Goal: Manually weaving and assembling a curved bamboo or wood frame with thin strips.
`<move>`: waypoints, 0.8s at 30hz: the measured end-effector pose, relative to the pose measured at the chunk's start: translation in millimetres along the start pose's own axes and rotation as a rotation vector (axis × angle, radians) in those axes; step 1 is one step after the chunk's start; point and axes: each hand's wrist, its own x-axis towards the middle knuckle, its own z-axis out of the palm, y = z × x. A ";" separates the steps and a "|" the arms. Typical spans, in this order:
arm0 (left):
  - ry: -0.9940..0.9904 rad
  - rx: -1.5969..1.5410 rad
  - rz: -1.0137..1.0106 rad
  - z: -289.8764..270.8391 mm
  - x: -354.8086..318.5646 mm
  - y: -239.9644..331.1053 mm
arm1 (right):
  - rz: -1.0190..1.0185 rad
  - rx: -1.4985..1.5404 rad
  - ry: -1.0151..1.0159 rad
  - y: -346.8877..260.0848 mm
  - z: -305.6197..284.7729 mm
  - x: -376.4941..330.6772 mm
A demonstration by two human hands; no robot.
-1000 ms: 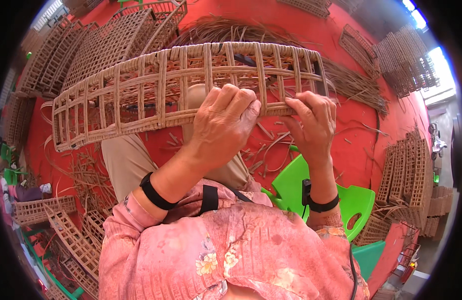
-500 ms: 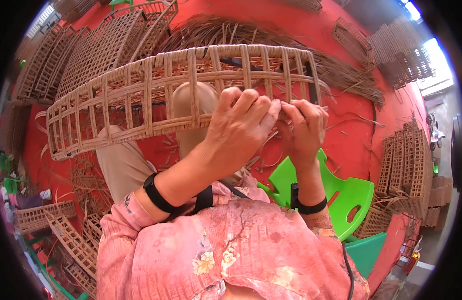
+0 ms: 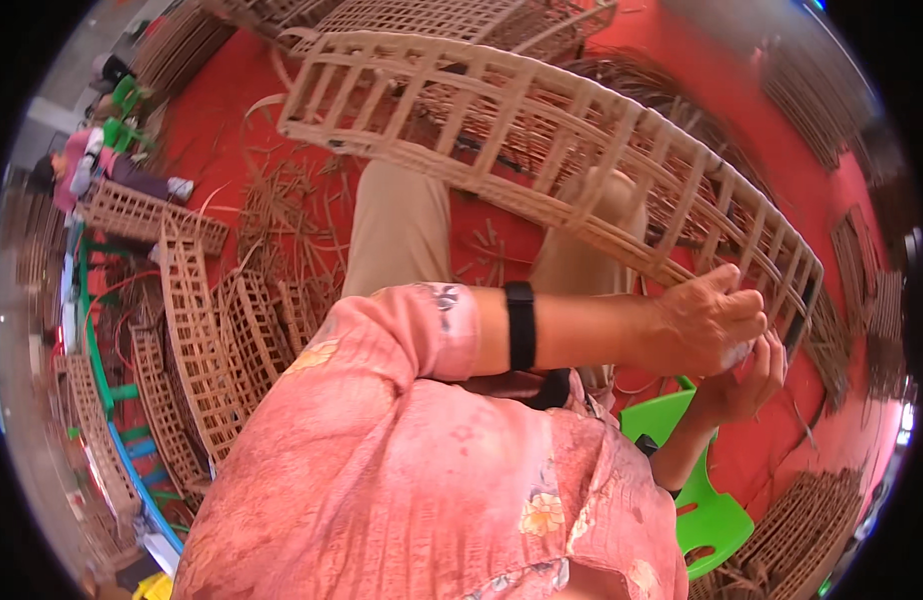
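A long brown wicker basket (image 3: 502, 110) with an open lattice side stretches in front of my knees, its right end sloping down toward me. At the lower edge near that end, my left hand (image 3: 697, 318) is closed with bent fingers against the basket. My right hand (image 3: 750, 385) meets it just below, thumb and fingers pinched at the same edge. The fingertips of both hands crowd together, and the exact strand between them is hidden. A dark frame bar shows inside the basket.
Loose strips (image 3: 282, 205) litter the red floor (image 3: 632, 30). A bright green chair (image 3: 717, 520) stands beside me at the right. Several lattice panels (image 3: 197, 330) lean at the left. Another person (image 3: 92, 165) sits far left, and more baskets (image 3: 812, 520) are stacked at lower right.
My view has turned to the left, so the basket and both hands appear farther right. The basket now slants down to the right. Both hands remain pinched together at its lower edge.
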 end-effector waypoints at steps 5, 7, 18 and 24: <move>0.065 0.128 -0.091 -25.1 -7.3 -6.4 | 0.101 -0.010 -0.142 -28.0 -11.2 18.4; -0.029 0.196 -0.169 -59.3 -20.2 -9.5 | 0.054 0.008 -0.252 -51.3 -15.9 25.6; -0.118 0.211 -0.302 -102.6 -44.8 -34.0 | -0.050 0.085 -0.430 -95.2 9.5 84.2; -0.132 0.198 -0.363 -104.9 -43.6 -31.0 | -0.079 0.199 -0.619 -88.2 11.2 98.6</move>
